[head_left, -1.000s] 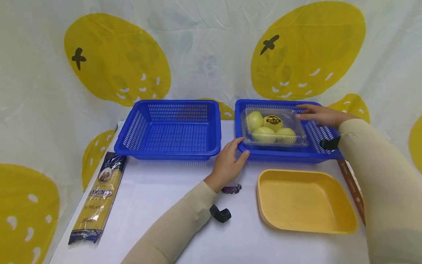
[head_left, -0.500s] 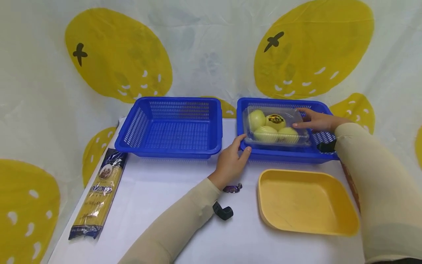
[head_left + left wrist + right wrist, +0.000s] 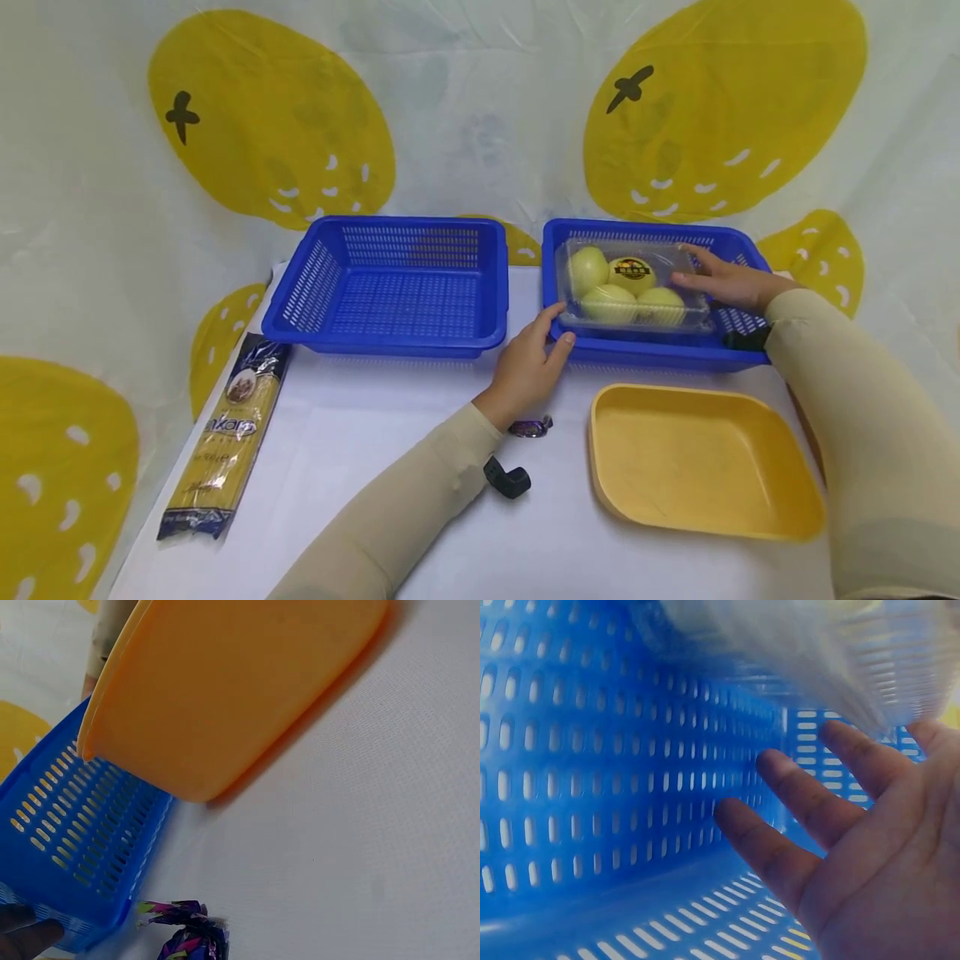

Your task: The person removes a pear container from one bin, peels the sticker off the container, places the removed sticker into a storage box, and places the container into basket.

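Note:
A clear plastic box (image 3: 690,308) of several pale green round fruits (image 3: 588,271), with a dark label on its lid, sits in the right blue basket (image 3: 667,357). My left hand (image 3: 527,367) is at the basket's front left corner, thumb and forefinger spread near the box's end. At the other end of the box is my right hand (image 3: 738,283), its thumb against the lid's edge. In the right wrist view, the fingers of that right hand (image 3: 900,847) reach out fairly straight beneath the raised edge of the box (image 3: 817,652).
Another blue basket (image 3: 405,343) stands on the left, beside a pack of spaghetti (image 3: 225,433). Nearer me are a yellow tub (image 3: 690,458) and a small purple wrapped candy (image 3: 528,428). A patterned cloth (image 3: 480,108) hangs behind the table (image 3: 360,433).
My right hand has moved slightly left and down, closer against the end of the box. My left hand stays at the basket corner. The head view has shifted a little.

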The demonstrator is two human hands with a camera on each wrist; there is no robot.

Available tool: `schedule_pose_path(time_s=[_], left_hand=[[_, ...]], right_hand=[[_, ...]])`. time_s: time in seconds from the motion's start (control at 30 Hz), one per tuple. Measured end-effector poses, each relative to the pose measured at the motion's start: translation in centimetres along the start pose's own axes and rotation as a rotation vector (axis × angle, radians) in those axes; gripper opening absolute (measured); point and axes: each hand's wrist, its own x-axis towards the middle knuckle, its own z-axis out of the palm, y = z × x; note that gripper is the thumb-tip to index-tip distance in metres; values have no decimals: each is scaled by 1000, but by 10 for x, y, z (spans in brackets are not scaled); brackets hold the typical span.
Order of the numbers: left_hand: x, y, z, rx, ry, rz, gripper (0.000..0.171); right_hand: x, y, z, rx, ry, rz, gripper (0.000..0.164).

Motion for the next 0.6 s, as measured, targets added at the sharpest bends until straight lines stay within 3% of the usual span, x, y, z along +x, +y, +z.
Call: schedule_pose_path(time_s=[0.37, 0.6], left_hand=[[1, 1, -2, -10, -22, -19, 57], [0, 0, -1, -6, -22, -14, 57]], right_hand=[[-5, -6, 4, 462, -15, -100, 89], [-7, -8, 6, 595, 19, -107, 82]])
